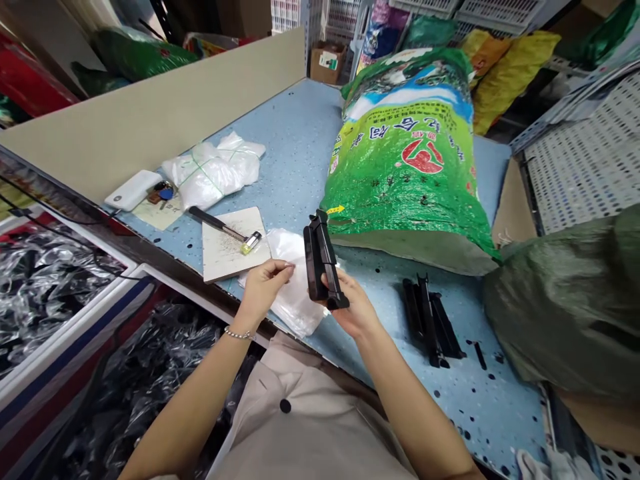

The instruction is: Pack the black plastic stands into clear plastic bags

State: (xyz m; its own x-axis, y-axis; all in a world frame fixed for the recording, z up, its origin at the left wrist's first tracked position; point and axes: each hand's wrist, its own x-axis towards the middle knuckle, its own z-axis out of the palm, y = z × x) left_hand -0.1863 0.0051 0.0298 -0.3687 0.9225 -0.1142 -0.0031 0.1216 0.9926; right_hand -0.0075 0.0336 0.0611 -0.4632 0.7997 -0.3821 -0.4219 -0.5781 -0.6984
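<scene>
While the right hand point(353, 303) grips a black part point(315, 263), left hand point(263, 287) pinched closed, any hold unclear, near plastic bags point(301, 315)

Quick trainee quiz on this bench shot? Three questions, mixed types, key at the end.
1. Multiple choice: which hand holds the black plastic part?
A) left
B) right
C) both

2. True or false: the hammer rests on the pale board.

3. Fill in the blank: the big sack on the blue table is mostly ____ in color.

Key:
1. B, the right hand
2. True
3. green
</scene>
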